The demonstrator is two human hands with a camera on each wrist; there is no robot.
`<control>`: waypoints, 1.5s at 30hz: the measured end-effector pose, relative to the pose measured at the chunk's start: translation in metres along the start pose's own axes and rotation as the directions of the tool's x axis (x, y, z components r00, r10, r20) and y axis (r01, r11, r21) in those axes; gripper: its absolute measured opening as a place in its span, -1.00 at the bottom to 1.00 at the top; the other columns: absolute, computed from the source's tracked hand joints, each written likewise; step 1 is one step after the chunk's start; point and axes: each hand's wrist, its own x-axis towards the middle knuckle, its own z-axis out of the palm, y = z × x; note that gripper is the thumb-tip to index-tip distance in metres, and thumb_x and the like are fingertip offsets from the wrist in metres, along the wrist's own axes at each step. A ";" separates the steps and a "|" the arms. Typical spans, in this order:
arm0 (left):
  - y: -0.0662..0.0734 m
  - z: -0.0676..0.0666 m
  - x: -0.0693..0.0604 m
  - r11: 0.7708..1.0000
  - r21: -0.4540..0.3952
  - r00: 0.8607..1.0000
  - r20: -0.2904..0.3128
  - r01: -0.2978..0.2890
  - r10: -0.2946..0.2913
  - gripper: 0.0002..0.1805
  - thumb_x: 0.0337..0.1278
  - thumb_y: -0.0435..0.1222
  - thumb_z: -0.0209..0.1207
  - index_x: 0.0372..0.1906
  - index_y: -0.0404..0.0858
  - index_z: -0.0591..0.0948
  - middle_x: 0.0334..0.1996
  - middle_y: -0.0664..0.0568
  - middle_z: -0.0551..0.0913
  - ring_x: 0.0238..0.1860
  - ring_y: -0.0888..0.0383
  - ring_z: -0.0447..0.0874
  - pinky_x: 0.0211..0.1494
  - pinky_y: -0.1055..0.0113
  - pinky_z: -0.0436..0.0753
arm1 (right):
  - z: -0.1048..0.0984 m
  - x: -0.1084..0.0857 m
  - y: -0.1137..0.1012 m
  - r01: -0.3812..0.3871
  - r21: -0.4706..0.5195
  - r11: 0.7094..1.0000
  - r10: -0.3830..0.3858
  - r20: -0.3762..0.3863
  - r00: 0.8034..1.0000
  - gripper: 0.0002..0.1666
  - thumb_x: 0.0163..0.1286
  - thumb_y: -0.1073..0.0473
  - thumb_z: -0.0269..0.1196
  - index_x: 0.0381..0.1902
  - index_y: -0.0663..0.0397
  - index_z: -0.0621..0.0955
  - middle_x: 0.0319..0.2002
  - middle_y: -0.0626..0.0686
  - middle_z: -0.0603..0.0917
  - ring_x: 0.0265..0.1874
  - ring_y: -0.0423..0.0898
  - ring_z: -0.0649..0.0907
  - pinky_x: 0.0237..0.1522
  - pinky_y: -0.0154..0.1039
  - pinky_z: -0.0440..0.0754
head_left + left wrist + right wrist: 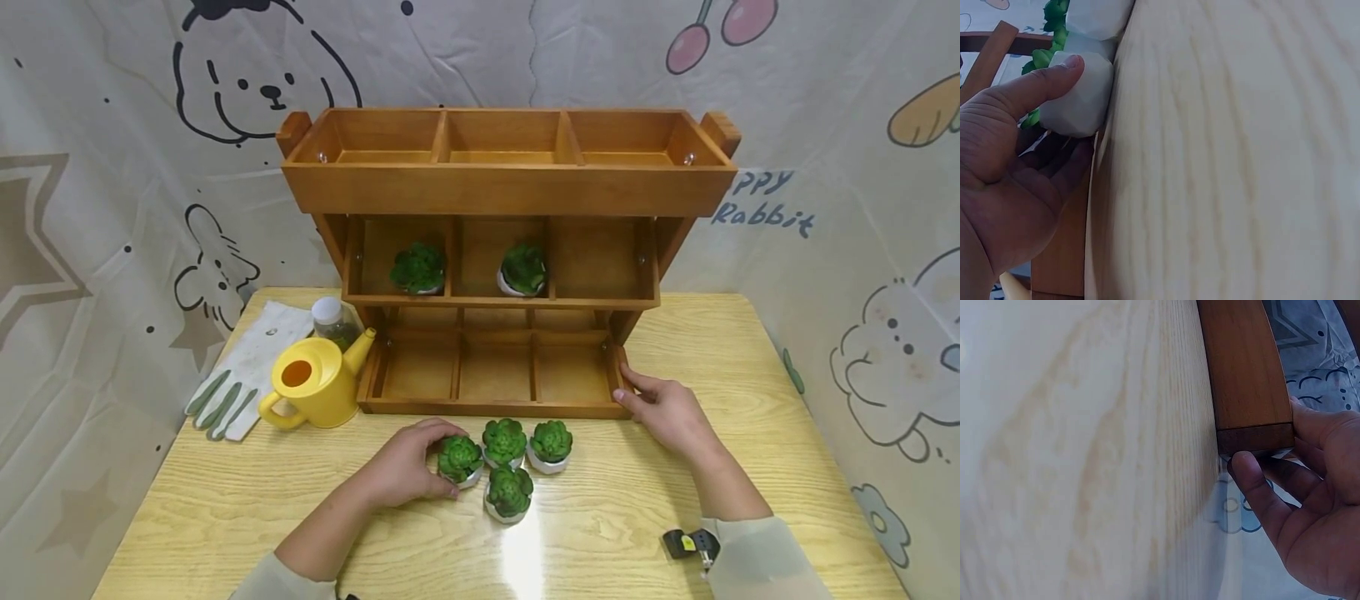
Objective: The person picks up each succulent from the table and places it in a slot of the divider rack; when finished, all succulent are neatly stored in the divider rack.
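My left hand [411,464] holds a small potted succulent [460,459] at the table's front middle. Its thumb lies across the white pot [1079,94] in the left wrist view, with fingers on the other side. Three like succulents stand close by: one behind [504,441], one at the right [551,443], one in front [509,492]. With thumb and fingertips my right hand [667,412] grips the right front corner of the bottom tier of a wooden shelf [495,410]. Two more succulents sit on the middle tier, in the left [418,268] and middle [522,269] compartments.
Left of the shelf stand a yellow watering can [318,387] and a white-lidded jar [333,321]. Gloves [240,383] lie at the table's left edge. A black strapped device [692,544] is near my right sleeve. A printed cloth [480,50] hangs behind.
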 end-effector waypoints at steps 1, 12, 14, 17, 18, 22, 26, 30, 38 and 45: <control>0.000 -0.001 0.000 1.000 0.004 1.000 -0.005 0.002 -0.002 -0.19 -0.35 -0.26 0.69 0.21 -0.03 0.64 0.17 0.22 0.62 0.20 0.11 0.60 0.32 0.01 0.54 | 0.000 0.000 0.000 0.000 0.000 1.000 0.000 -0.001 1.000 -0.20 0.54 -0.27 0.20 0.56 -0.01 0.38 0.09 0.26 0.74 -0.30 -0.13 0.73 -0.03 0.01 0.63; 0.006 -0.012 0.001 0.998 -0.032 0.996 -0.069 0.050 -0.052 -0.18 -0.36 -0.25 0.69 0.23 -0.03 0.66 0.16 0.28 0.61 0.19 0.16 0.59 0.37 0.06 0.51 | -0.001 0.000 0.000 0.000 0.001 1.000 0.000 0.002 1.000 -0.20 0.54 -0.27 0.19 0.56 -0.01 0.37 0.04 0.23 0.76 -0.32 -0.11 0.73 -0.10 -0.06 0.61; 0.009 -0.013 0.001 0.998 -0.022 0.996 -0.076 0.051 -0.053 -0.19 -0.35 -0.23 0.68 0.23 0.01 0.66 0.16 0.30 0.61 0.20 0.17 0.58 0.37 0.07 0.50 | -0.001 -0.001 0.000 0.004 -0.001 1.000 -0.004 0.000 1.000 -0.20 0.54 -0.27 0.19 0.56 -0.01 0.37 0.06 0.23 0.76 -0.31 -0.12 0.73 -0.05 -0.02 0.62; 0.012 -0.015 0.003 0.999 -0.015 0.994 -0.092 0.050 -0.051 -0.20 -0.33 -0.23 0.68 0.22 0.06 0.66 0.21 0.29 0.60 0.25 0.13 0.56 0.38 0.03 0.50 | -0.001 0.000 0.001 0.007 0.000 1.000 -0.007 0.000 1.000 -0.19 0.54 -0.27 0.19 0.56 0.00 0.37 0.05 0.23 0.76 -0.32 -0.12 0.74 -0.05 -0.01 0.61; 0.014 -0.016 0.004 0.999 -0.013 0.994 -0.096 0.049 -0.050 -0.20 -0.33 -0.23 0.68 0.22 0.07 0.66 0.23 0.27 0.60 0.26 0.11 0.55 0.39 0.02 0.49 | -0.001 -0.001 0.001 0.008 -0.001 1.000 -0.008 -0.002 1.000 -0.19 0.54 -0.27 0.19 0.56 0.00 0.37 0.05 0.23 0.76 -0.32 -0.12 0.73 -0.03 0.01 0.62; 0.020 -0.019 0.006 0.999 -0.032 0.992 -0.119 0.044 -0.047 -0.19 -0.33 -0.24 0.69 0.24 0.05 0.67 0.28 0.16 0.59 0.28 0.02 0.55 0.38 -0.04 0.51 | -0.001 0.000 0.001 0.006 0.002 1.000 -0.006 -0.002 1.000 -0.20 0.54 -0.27 0.19 0.56 -0.01 0.37 0.11 0.27 0.73 -0.28 -0.11 0.74 0.07 0.13 0.63; 0.024 -0.021 0.010 0.998 -0.053 0.990 -0.135 0.029 -0.036 -0.19 -0.33 -0.26 0.69 0.23 0.02 0.67 0.23 0.17 0.60 0.24 0.04 0.57 0.36 -0.03 0.53 | 0.000 0.000 0.001 0.003 0.004 1.000 -0.003 -0.002 1.000 -0.20 0.54 -0.27 0.19 0.56 -0.03 0.37 0.16 0.29 0.69 -0.25 -0.10 0.74 0.10 0.17 0.62; 0.030 -0.022 0.015 0.998 -0.058 0.989 -0.148 0.012 -0.021 -0.21 -0.33 -0.23 0.70 0.22 0.03 0.68 0.19 0.22 0.61 0.23 0.06 0.58 0.35 -0.05 0.52 | 0.000 0.000 0.000 0.007 0.004 1.000 -0.007 -0.002 1.000 -0.20 0.54 -0.27 0.20 0.56 -0.02 0.38 0.14 0.28 0.71 -0.27 -0.12 0.74 0.05 0.10 0.63; 0.045 -0.024 0.027 1.000 -0.017 0.985 -0.171 -0.009 0.006 -0.21 -0.32 -0.14 0.70 0.22 0.02 0.68 0.17 0.26 0.61 0.22 0.07 0.57 0.32 -0.07 0.54 | 0.000 0.000 0.001 0.007 0.006 1.000 -0.007 -0.002 1.000 -0.19 0.53 -0.29 0.20 0.56 -0.04 0.38 -0.01 0.18 0.79 -0.33 -0.12 0.73 0.06 0.12 0.62; 0.059 -0.028 0.036 1.000 -0.008 0.984 -0.179 -0.018 0.017 -0.19 -0.33 -0.10 0.71 0.22 0.02 0.68 0.14 0.29 0.60 0.18 0.09 0.58 0.32 -0.07 0.52 | 0.000 0.000 -0.001 0.000 0.002 1.000 0.000 0.004 1.000 -0.20 0.54 -0.27 0.20 0.56 -0.03 0.37 0.01 0.19 0.78 -0.31 -0.11 0.72 -0.09 -0.05 0.61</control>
